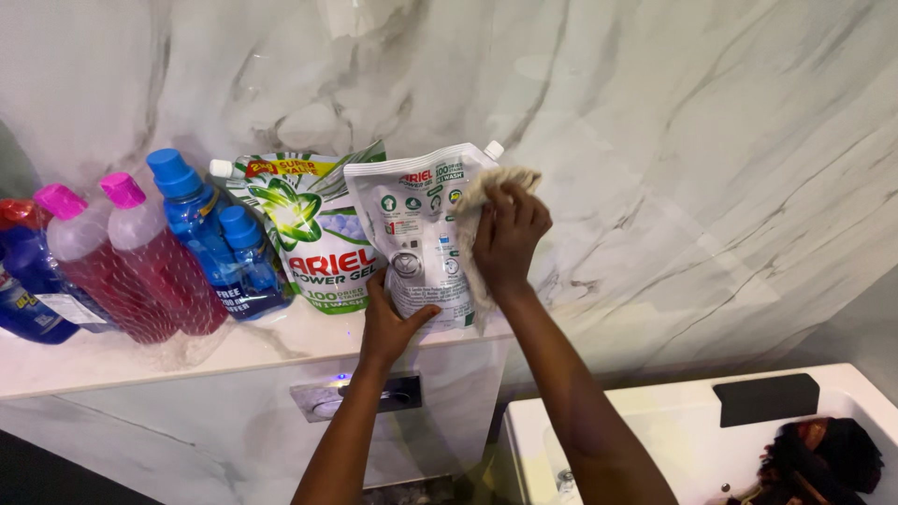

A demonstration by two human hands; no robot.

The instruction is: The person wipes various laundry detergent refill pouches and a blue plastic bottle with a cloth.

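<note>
The left hand (391, 323) grips the bottom edge of a white pouch (416, 238), thumb pinching its front. Just above and to its right, the right hand (508, 238) clutches a beige cloth (486, 192), fingers curled, pressing it against the pouch's right side. The pouch stands on a marble ledge (122, 360). Left of the hands stand a second pouch (304, 229), blue bottles (220, 238) and pink-capped bottles (131, 262). Behind rises a marble wall (673, 140).

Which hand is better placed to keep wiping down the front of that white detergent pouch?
The right hand, probably: it already presses the beige cloth against the upper right of the white detergent pouch. The left hand grips the pouch's bottom edge on the marble ledge, steadying it.
</note>
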